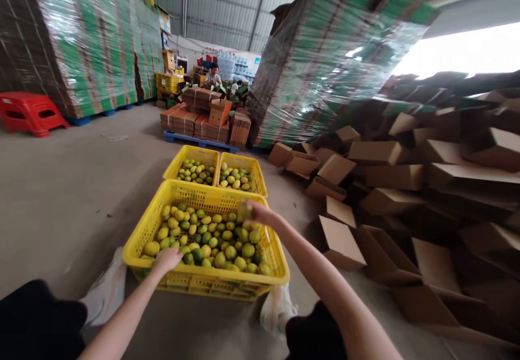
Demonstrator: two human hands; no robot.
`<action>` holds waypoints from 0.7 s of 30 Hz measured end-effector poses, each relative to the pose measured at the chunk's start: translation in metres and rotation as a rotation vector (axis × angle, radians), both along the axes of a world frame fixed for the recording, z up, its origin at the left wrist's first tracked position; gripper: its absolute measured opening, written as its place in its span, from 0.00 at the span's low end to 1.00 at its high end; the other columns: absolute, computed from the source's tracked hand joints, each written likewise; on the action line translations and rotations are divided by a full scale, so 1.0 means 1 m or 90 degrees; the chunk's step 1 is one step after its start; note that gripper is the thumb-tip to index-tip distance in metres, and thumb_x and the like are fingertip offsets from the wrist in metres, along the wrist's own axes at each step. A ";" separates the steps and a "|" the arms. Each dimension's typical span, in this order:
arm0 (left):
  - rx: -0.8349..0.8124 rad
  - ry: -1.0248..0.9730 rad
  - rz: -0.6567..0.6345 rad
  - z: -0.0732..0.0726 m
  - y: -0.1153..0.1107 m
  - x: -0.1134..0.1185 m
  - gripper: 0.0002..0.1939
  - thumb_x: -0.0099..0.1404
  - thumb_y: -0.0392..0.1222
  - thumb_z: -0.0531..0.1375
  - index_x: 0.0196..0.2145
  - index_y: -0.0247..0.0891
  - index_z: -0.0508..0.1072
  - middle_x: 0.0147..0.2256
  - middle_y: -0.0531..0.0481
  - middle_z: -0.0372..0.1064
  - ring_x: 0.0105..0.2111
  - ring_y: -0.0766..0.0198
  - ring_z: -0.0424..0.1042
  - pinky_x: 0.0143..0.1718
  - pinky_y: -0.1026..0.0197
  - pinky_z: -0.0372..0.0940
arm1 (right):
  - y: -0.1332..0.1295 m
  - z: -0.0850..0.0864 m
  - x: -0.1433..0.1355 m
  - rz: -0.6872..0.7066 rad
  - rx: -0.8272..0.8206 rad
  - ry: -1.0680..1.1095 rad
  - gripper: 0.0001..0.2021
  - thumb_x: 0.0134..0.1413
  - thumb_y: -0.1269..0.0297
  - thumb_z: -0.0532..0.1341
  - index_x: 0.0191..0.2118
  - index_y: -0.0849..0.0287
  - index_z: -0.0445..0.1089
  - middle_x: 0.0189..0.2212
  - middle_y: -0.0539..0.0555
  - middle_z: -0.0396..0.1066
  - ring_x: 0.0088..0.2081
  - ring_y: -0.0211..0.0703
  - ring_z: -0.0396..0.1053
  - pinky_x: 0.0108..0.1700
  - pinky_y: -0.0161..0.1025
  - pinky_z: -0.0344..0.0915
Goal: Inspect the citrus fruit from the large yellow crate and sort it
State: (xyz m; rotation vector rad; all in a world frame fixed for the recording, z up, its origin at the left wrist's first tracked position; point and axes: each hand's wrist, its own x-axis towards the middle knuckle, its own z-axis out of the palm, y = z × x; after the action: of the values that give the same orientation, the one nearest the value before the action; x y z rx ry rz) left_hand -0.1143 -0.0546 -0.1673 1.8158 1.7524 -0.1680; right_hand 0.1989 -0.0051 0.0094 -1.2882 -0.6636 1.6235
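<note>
Just in front of me a large yellow plastic crate (207,280) holds many lemons (207,236), from yellow to dark green. My left hand (168,260) reaches over the crate's near left rim, its fingers curled down against the fruit. Whatever those fingers grip is hidden. Over the crate's far right corner, my right hand (257,211) is closed on a greenish lemon (245,210), smeared by motion and lifted above the others. Two smaller yellow crates, a left one (170,166) and a right one (263,180), stand behind it, also holding lemons.
Open cardboard boxes (376,153) lie heaped on the right. Wrapped stacks (101,34) rise at left and right. Bundled flat cartons (211,132) sit on a blue pallet (199,142) ahead. A red stool (34,111) stands at left; a person (213,76) is at the back.
</note>
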 end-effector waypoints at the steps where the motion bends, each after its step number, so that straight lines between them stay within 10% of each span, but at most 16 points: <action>1: 0.001 0.003 0.002 0.000 0.000 0.000 0.21 0.69 0.44 0.45 0.43 0.35 0.76 0.50 0.34 0.74 0.51 0.46 0.72 0.50 0.49 0.63 | 0.021 0.015 0.015 -0.019 -0.017 -0.075 0.12 0.63 0.59 0.60 0.45 0.63 0.69 0.34 0.51 0.72 0.29 0.34 0.71 0.29 0.34 0.71; 6: -0.006 0.008 -0.004 0.004 0.000 0.001 0.20 0.69 0.44 0.45 0.41 0.37 0.76 0.48 0.37 0.75 0.50 0.47 0.73 0.48 0.51 0.65 | 0.045 0.023 0.061 -0.049 -0.082 -0.377 0.12 0.64 0.59 0.59 0.47 0.63 0.68 0.38 0.52 0.71 0.32 0.35 0.70 0.32 0.35 0.70; 14: -0.030 0.032 -0.014 0.009 0.000 0.000 0.22 0.70 0.44 0.44 0.44 0.36 0.76 0.50 0.35 0.74 0.51 0.46 0.73 0.48 0.51 0.64 | -0.033 -0.105 0.049 0.167 -0.143 -0.700 0.06 0.60 0.64 0.62 0.36 0.62 0.71 0.33 0.52 0.73 0.36 0.40 0.72 0.39 0.40 0.70; 21: -0.006 0.044 0.039 0.016 -0.003 0.000 0.20 0.69 0.45 0.46 0.44 0.38 0.76 0.47 0.37 0.75 0.46 0.48 0.74 0.42 0.55 0.64 | -0.035 -0.164 0.038 0.299 -0.072 -0.949 0.17 0.55 0.70 0.58 0.52 0.61 0.68 0.50 0.65 0.71 0.55 0.59 0.66 0.51 0.44 0.62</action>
State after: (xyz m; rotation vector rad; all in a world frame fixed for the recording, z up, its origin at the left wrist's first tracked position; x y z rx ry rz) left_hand -0.1141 -0.0577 -0.1513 1.7670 1.8493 -0.2161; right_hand 0.2374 -0.0405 -0.1546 -2.4857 -1.8460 0.7257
